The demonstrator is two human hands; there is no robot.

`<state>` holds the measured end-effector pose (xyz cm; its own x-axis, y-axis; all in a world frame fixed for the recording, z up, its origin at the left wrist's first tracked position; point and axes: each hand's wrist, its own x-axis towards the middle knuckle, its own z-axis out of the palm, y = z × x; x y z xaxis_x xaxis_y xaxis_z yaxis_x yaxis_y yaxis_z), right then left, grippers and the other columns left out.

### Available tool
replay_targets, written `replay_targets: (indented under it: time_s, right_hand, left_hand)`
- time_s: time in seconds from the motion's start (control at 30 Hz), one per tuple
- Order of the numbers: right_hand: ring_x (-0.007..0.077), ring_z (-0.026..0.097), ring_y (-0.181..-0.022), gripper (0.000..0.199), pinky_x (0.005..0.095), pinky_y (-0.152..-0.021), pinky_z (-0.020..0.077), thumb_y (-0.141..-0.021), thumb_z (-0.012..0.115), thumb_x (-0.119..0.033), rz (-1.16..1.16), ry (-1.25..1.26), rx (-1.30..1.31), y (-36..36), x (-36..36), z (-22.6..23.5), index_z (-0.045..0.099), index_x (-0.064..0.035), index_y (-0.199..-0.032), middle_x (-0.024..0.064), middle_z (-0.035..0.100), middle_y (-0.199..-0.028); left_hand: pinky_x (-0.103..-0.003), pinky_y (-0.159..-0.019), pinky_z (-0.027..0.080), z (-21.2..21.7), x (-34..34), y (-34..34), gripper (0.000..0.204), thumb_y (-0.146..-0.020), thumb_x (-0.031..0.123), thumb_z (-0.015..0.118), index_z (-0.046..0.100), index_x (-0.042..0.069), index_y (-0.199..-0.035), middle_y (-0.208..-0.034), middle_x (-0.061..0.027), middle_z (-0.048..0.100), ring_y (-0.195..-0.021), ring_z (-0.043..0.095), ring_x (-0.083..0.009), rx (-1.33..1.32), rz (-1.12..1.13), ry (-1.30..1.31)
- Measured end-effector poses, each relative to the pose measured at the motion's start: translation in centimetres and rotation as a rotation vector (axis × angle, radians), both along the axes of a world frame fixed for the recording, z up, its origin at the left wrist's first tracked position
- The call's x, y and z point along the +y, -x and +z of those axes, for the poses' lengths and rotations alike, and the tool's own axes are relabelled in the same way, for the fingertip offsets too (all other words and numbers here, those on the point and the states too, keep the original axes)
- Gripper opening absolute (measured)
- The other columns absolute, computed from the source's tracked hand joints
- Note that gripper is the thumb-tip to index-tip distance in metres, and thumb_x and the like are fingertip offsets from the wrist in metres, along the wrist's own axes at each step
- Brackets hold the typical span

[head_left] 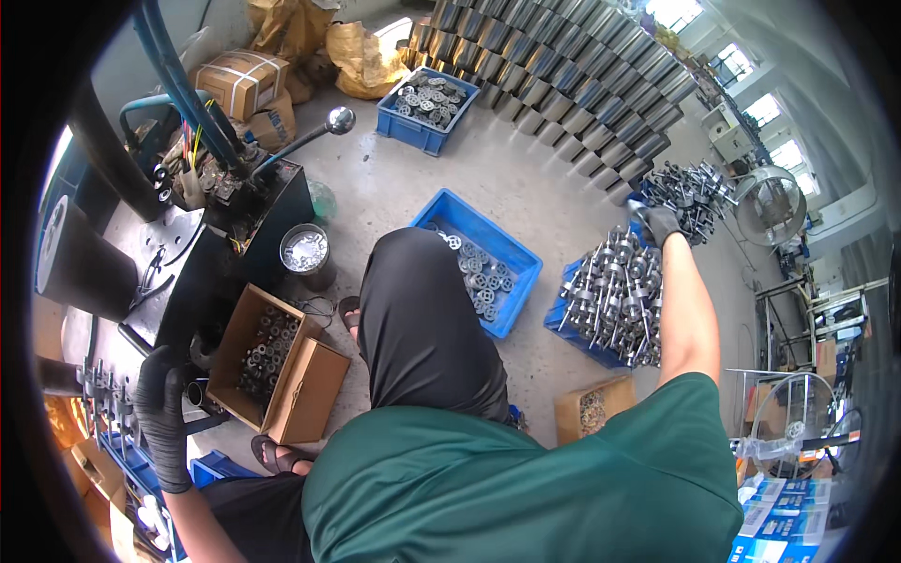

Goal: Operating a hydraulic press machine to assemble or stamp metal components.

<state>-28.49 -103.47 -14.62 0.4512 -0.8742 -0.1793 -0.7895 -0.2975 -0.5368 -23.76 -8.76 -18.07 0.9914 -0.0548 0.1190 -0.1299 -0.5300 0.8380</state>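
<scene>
My right hand [660, 223], in a dark glove with paler fingertips, reaches out over the far edge of a pile of metal shafts with round discs [615, 291]. Its fingers are curled; what they hold is too small to make out. The shafts heap above a blue crate [584, 340]. Another pile of similar shafts [693, 192] lies just beyond that hand. My left hand [161, 413], in a black glove, is beside the machine bench [180, 305], between a row of upright shafts [103, 394] and an open cardboard box of small metal rings [267, 357]. Its fingers are mostly hidden.
A blue crate of spoked metal discs [519, 281] stands before my knee, with a second blue crate [413, 131] farther off. Stacked metal cylinders [563, 80] form a wall behind. A metal bucket [307, 255] stands by the machine. A small carton [593, 410] sits at right.
</scene>
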Motion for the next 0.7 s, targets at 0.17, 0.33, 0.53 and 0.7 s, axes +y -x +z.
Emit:
replay_targets:
  time_s: [0.17,0.33,0.53,0.7]
  right_hand:
    - [0.0318,0.074,-0.090,0.029,0.0447,-0.078,0.0597,-0.095,0.059,-0.023,0.194,0.366,0.489,6.2,-10.1,-5.2,0.075,-0.0060,-0.112,0.0185,0.075,-0.107]
    - [0.0340,0.069,-0.118,0.033,0.0469,-0.101,0.0535,-0.094,0.060,-0.028,0.432,0.432,0.959,7.6,-13.6,-11.0,0.077,-0.0142,-0.119,0.0190,0.069,-0.131]
    - [0.0414,0.067,-0.119,0.052,0.0489,-0.100,0.0531,-0.094,0.062,-0.043,0.570,0.589,0.961,4.1,-12.3,-10.8,0.066,-0.0127,-0.136,0.0222,0.069,-0.130]
    - [0.0419,0.067,-0.116,0.043,0.0483,-0.100,0.0527,-0.083,0.069,-0.038,0.570,0.579,0.385,-5.9,-5.2,-9.4,0.077,-0.0049,-0.108,0.0250,0.073,-0.116]
  left_hand:
    - [-0.033,-0.100,0.050,-0.2,-1.0,-0.3,0.034,-0.103,0.014,0.065,0.062,-0.002,-0.133,-0.119,-0.0110,0.070,-0.114,0.064,-0.0183,0.017,-0.034,-0.105]
    - [-0.031,-0.092,0.051,0.4,-1.9,0.1,0.033,-0.103,0.014,0.066,0.062,-0.002,-0.132,-0.114,-0.0087,0.070,-0.103,0.064,-0.0155,-0.025,-0.058,-0.081]
    - [-0.026,-0.082,0.054,2.0,-2.6,0.0,0.033,-0.100,0.005,0.066,0.063,-0.003,-0.131,-0.114,-0.0072,0.072,-0.094,0.067,-0.0127,-0.033,-0.025,0.022]
    - [-0.031,-0.087,0.057,3.6,-0.5,0.5,0.030,-0.098,0.006,0.069,0.067,0.000,-0.127,-0.106,-0.0106,0.076,-0.096,0.070,-0.0141,-0.011,0.074,0.110]
